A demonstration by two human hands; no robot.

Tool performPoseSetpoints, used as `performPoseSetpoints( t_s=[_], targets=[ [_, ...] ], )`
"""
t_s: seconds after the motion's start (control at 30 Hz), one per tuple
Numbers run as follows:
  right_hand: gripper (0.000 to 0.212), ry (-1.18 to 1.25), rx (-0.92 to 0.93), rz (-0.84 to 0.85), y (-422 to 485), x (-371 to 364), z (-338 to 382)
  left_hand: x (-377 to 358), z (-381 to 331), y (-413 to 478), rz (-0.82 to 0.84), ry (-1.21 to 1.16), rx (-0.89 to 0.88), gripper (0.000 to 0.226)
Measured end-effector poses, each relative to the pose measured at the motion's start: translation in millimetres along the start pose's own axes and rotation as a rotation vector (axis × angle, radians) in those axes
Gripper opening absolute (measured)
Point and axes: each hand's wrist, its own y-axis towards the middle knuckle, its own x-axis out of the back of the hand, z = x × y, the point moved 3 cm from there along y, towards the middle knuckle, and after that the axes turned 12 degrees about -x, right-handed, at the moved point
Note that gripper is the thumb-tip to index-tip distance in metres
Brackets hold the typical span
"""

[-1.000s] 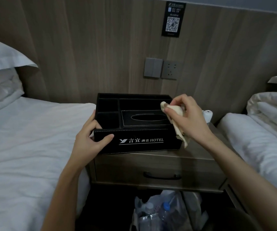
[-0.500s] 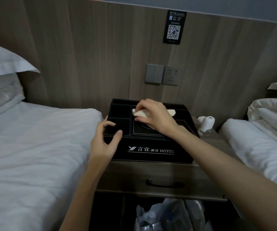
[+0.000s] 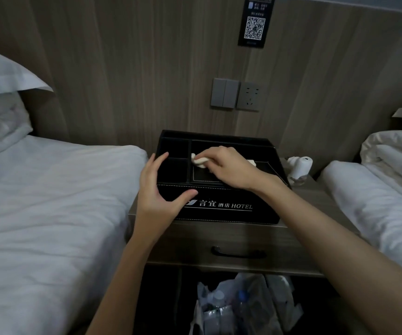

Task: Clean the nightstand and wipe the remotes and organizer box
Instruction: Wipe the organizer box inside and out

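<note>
While my right hand [image 3: 231, 169] pinches the bunched cream cloth [image 3: 199, 161] and presses it onto the stitched top panel of the organizer box [image 3: 262, 213], my left hand [image 3: 156, 197] braces the box's near left corner. Its fingers are spread and fairly straight along the side, and its thumb lies on the front face. The box sits on the nightstand [image 3: 243, 235], back towards the wall panel, between the two beds.

I judge the wiping of the box to be under way on top. The front, sides and small compartments look to be left, as does the nightstand's surface. No remotes are in view from the head camera, so I cannot tell whether they are done.

The box is black and leather-like, with pale stitching, silver lettering and squared, empty-looking compartments. The cloth is soft and crumpled. The nightstand has a matt wood-grain finish and a dark curved drawer handle [image 3: 238, 252].
</note>
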Motion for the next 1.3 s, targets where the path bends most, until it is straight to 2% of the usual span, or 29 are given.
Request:
performPoseSetpoints(
  t_s=[0.27, 0.47, 0.6, 0.67, 0.8, 0.87, 0.93, 1.03, 1.17, 1.3],
  targets=[
    [0.03, -0.042, 0.217, 0.017, -43.6, 8.7, 5.3, -1.2, -1.0, -2.5, -0.002, 0.024, 0.015, 0.083],
    [0.03, -0.041, 0.203, 0.04, -72.3, 35.5, 11.2, -1.2, -2.0, -5.3, -0.017, 0.027, 0.038, 0.082],
    [0.033, -0.012, 0.128, -0.283, -66.3, 69.9, -0.6, -0.3, -4.0, -5.7, -0.041, 0.022, 0.049, 0.08],
    [0.031, -0.045, 0.038, -0.328, -49.2, 72.4, -13.5, 0.3, -4.3, -5.9, -0.052, 0.017, 0.062, 0.081],
    [0.03, -0.165, 0.011, -0.1, -11.6, 29.7, -25.3, 1.6, -4.6, -5.0, -0.059, 0.017, 0.055, 0.081],
    [0.034, -0.123, -0.038, -0.003, -1.6, 9.9, -27.6, 1.3, -4.2, -5.1, -0.054, 0.018, 0.055, 0.08],
    [0.037, -0.044, -0.105, 0.005, 3.5, 6.8, -31.1, 0.8, -3.7, -5.2, -0.05, 0.016, 0.063, 0.079],
    [0.029, 0.007, -0.125, 0.008, 2.6, 10.9, -33.0, -0.2, -2.7, -5.1, -0.056, 0.032, 0.071, 0.078],
    [0.026, 0.071, -0.021, 0.041, -16.0, 10.9, -22.4, -1.2, -2.2, -6.3, -0.058, 0.026, 0.07, 0.078],
    [0.028, -0.015, 0.091, 0.021, -38.3, 13.8, -13.9, 0.1, -2.5, -7.4, -0.05, 0.008, 0.09, 0.079]
  ],
)
